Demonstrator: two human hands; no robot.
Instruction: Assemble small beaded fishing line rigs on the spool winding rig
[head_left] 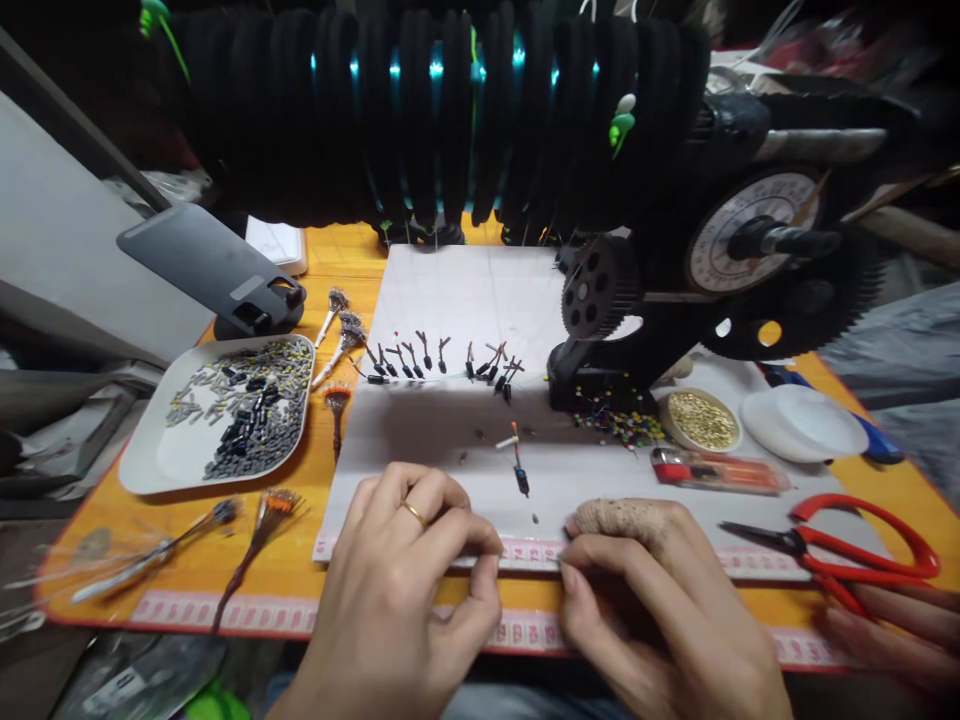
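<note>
My left hand (412, 570), with a ring on one finger, is closed in a pinch at the front edge of the white board (450, 440). Across a small gap, my right hand (660, 580) pinches too, a tan wrap around one finger. Anything between the fingertips is too fine to make out. Both hands are over a pink measuring tape (525, 553) on the board's edge. Just beyond them lies a small black float-like piece (521, 478) with a thin stem and a bright tip. Farther back, several similar dark pieces (427, 355) lie in a row along a thin line.
A white tray (139, 455) of small grey and black parts sits left, near a phone (202, 260) on a stand. Right are colored beads (622, 425), a dish of gold bits (701, 420), a cutter (720, 472) and red-handled scissors (870, 545) near another person's hand (900, 630). A black geared machine (450, 130) overhangs the back.
</note>
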